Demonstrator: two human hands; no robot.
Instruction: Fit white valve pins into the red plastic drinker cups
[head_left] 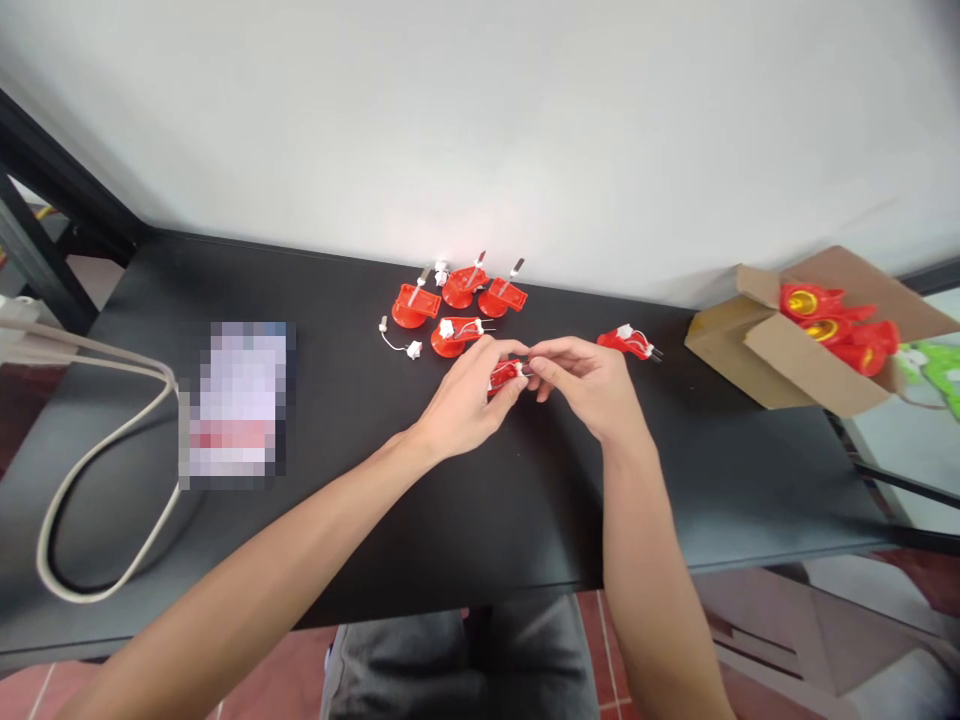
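Observation:
My left hand [476, 395] grips a small red plastic housing [504, 375] with a white piece and thin wires at its right end. The fingers cover much of it. My right hand [581, 380] is closed in a pinch at that same end, where thin metal prongs [527, 369] show; its fingertips partly hide them. Just beyond my left hand lies another red housing [448, 340] with a white connector and prongs. A similar housing [622, 338] with a white piece and two prongs lies to the right of my right hand.
Three red housings with upright metal strips [416, 305] stand near the wall. A white wired connector [413, 349] lies left of them. An open cardboard box [731, 345] at right holds several red parts with yellow reflectors [821, 328]. At left are a cable loop [56, 530] and a pixelated object [240, 400].

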